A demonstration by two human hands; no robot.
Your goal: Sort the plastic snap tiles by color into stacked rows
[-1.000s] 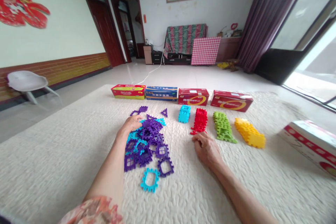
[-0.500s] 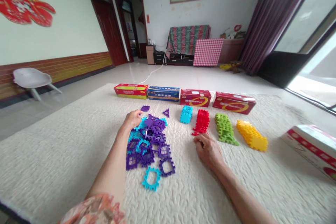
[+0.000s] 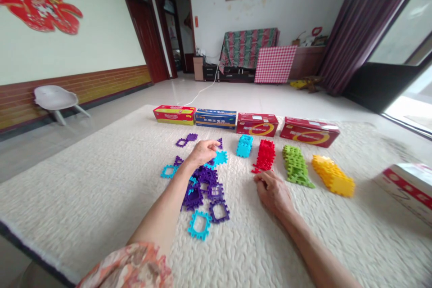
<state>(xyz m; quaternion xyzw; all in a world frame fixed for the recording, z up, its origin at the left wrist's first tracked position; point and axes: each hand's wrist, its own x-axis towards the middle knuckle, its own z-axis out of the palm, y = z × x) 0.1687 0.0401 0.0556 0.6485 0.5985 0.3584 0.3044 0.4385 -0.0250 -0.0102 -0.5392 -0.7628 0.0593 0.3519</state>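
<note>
My left hand [image 3: 203,151] is lifted over the far end of a loose heap of purple and cyan pieces [image 3: 202,184], fingers pinched on a cyan square piece [image 3: 220,158]. My right hand [image 3: 272,191] rests curled on the white mat [image 3: 84,189], just in front of the red stack [image 3: 265,155]. Sorted stacks stand in a row: cyan [image 3: 245,145], red, green [image 3: 295,165] and yellow [image 3: 333,174]. A cyan frame piece [image 3: 200,224] lies nearest me.
Several flat cartons [image 3: 258,124] line the mat's far edge, and another box [image 3: 407,184] lies at the right. Loose pieces [image 3: 186,140] sit left of the heap. A white chair [image 3: 56,99] stands by the left wall; a covered cabinet [image 3: 248,49] is at the back.
My left hand moved right and up from the heap's left side with a cyan piece in its fingers. Some pieces got scattered to the left. My right hand stayed put.
</note>
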